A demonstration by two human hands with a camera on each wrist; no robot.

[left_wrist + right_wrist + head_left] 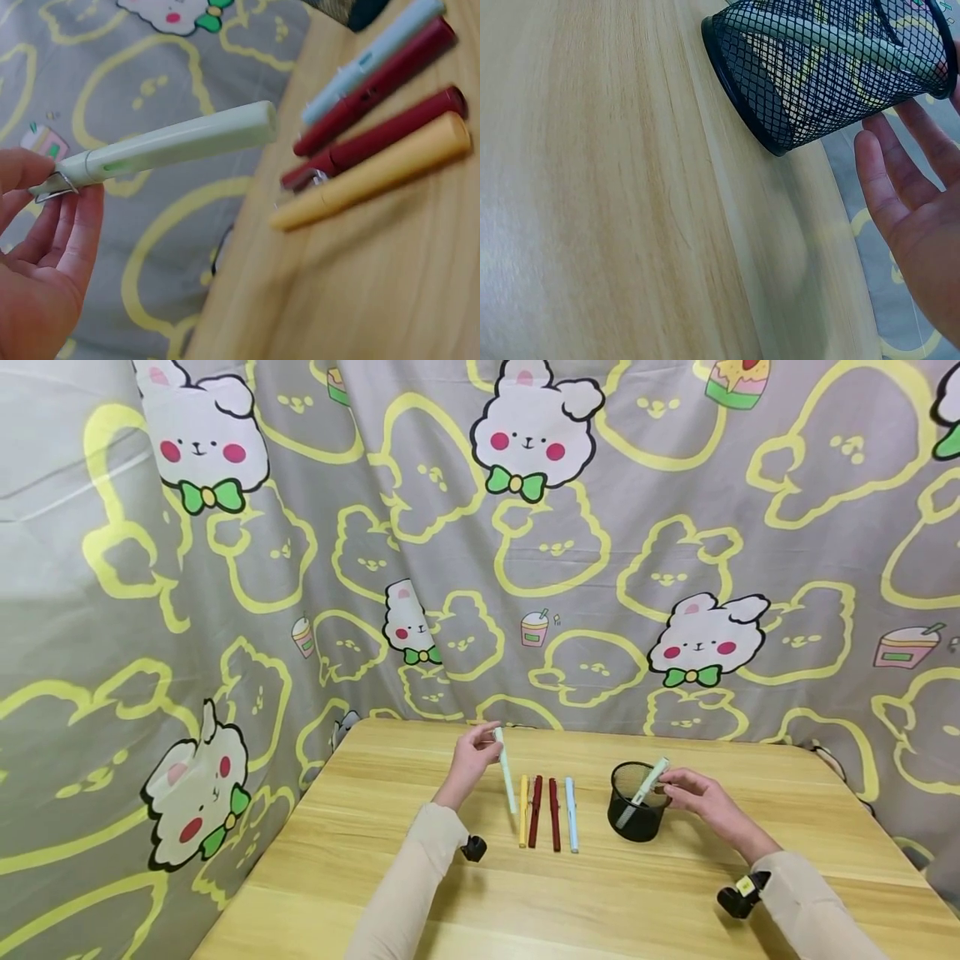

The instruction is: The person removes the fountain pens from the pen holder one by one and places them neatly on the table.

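My left hand (pixel 478 752) pinches a pale green pen (pixel 180 146) near its metal clip, with the free end slanting down above the table. Beside it, a yellow pen (pixel 522 812), two dark red pens (pixel 535 812) (pixel 555 815) and a light blue pen (pixel 572 815) lie in a row. My right hand (pixel 708 802) is at the rim of a black mesh pen holder (pixel 810 90). Its thumb and index finger appear to pinch the upper end of another pale green pen (pixel 651 781), which leans inside the holder. The exact contact is cut off in the right wrist view.
The pen holder stands upright on the wooden table (pixel 360 810), right of the row. A patterned grey curtain (pixel 450 568) hangs behind the table and along its left side. Black wrist cameras (pixel 474 848) (pixel 738 900) sit at both sleeves.
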